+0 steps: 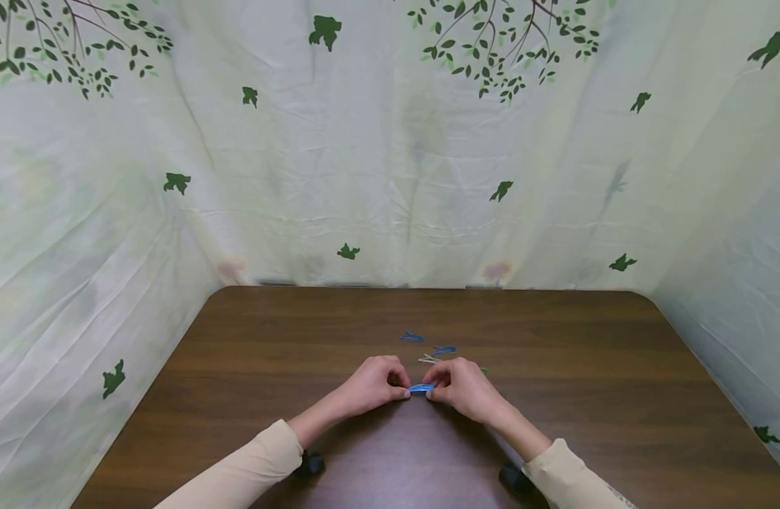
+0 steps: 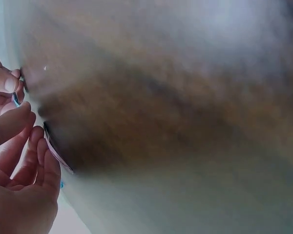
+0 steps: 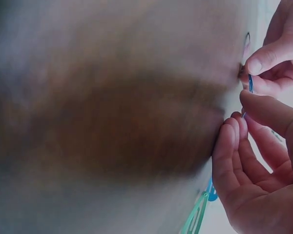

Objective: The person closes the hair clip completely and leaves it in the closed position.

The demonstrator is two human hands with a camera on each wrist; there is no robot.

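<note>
A blue snap hair clip (image 1: pixel 420 387) is pinched at both ends, close over the middle of the brown table (image 1: pixel 288 332). My left hand (image 1: pixel 374 385) holds its left end between thumb and fingertips. At the other end my right hand (image 1: pixel 466 390) grips it the same way. In the right wrist view only a thin strip of the blue clip (image 3: pixel 251 84) shows between the two thumbs. Just beyond the right hand lie a white clip (image 1: pixel 429 359) and a blue clip (image 1: pixel 444 349). A green clip (image 3: pixel 198 214) shows below that hand in the right wrist view.
Farther back on the table lies another blue clip (image 1: pixel 412 336). A pale curtain (image 1: pixel 390 141) with leaf and bird prints hangs behind the table and along both sides. Dark wrist devices (image 1: pixel 310 464) show under the sleeves.
</note>
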